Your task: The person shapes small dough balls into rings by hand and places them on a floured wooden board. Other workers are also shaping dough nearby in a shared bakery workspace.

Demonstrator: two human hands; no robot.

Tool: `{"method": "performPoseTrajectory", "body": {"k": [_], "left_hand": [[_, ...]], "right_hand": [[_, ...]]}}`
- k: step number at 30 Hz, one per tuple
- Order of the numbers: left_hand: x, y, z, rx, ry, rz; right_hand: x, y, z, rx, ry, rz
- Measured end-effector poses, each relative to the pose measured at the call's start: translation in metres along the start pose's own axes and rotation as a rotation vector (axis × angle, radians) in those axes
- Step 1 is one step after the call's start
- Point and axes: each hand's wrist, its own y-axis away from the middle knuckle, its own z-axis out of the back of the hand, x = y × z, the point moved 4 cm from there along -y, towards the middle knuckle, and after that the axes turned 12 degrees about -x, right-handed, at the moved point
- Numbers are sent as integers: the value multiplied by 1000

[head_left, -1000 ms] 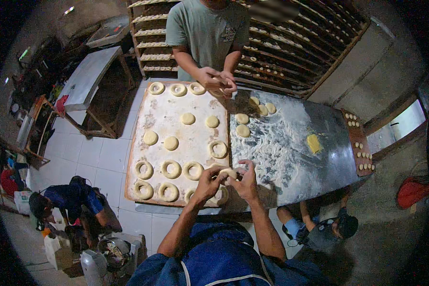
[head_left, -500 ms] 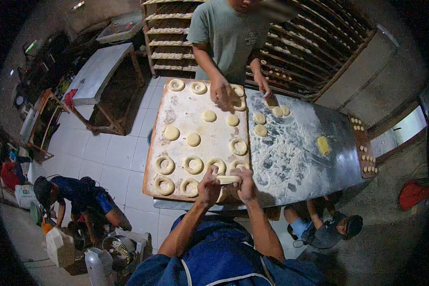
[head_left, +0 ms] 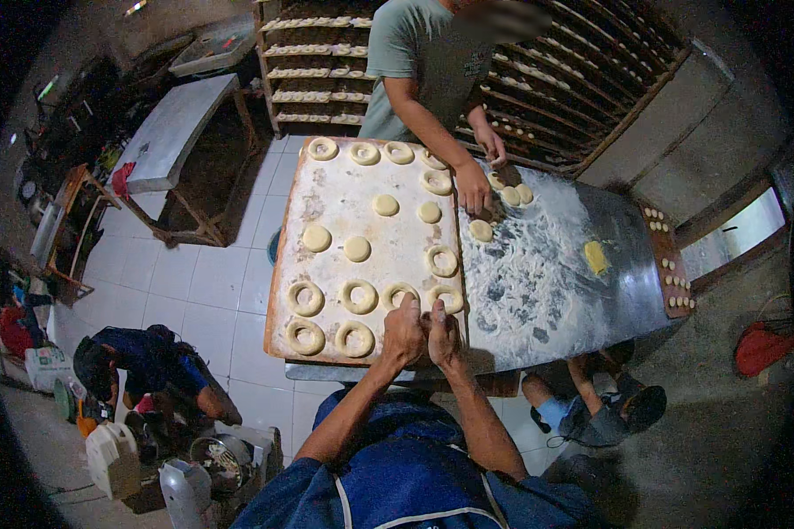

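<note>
My left hand (head_left: 403, 337) and my right hand (head_left: 444, 339) are close together over the near edge of a floured wooden board (head_left: 397, 251). Both are closed, thumbs up. The dough ring that they stretched a moment ago is now hidden behind them. Just beyond my fingers lie a dough ring (head_left: 400, 286) and another ring (head_left: 458, 301). A dough ring (head_left: 345, 339) lies left of my left hand, among several more. Flat dough discs, such as this round disc (head_left: 356, 249), sit mid-board. Other dough rings line the far edge.
Across the board, a co-worker's hand (head_left: 475, 191) reaches to dough discs on the floured metal table (head_left: 547, 309). A yellow lump (head_left: 596, 257) lies there. Racks of dough (head_left: 322, 75) stand behind. People crouch on both sides, one (head_left: 150, 361) beside metal containers.
My hands have drawn together and tilted, and the ring between them has gone out of sight. The co-worker's hand has moved from the board to the discs on the metal table.
</note>
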Motion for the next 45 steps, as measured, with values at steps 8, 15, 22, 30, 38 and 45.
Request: {"method": "performPoseTrajectory", "body": {"k": [8, 15, 22, 30, 38, 45], "left_hand": [[-10, -1, -18, 205, -31, -99], [-48, 2, -37, 132, 627, 565], [7, 7, -98, -39, 905, 674], [1, 0, -111, -247, 1002, 662], [0, -9, -80, -381, 881, 648], [27, -55, -22, -406, 200, 249]], "right_hand": [[-32, -11, 15, -34, 61, -182], [-24, -24, 46, 14, 23, -178], [-32, -43, 74, -113, -92, 120], [11, -65, 93, 65, -267, 252], [7, -79, 59, 231, -198, 388], [21, -116, 21, 489, -478, 382]]}}
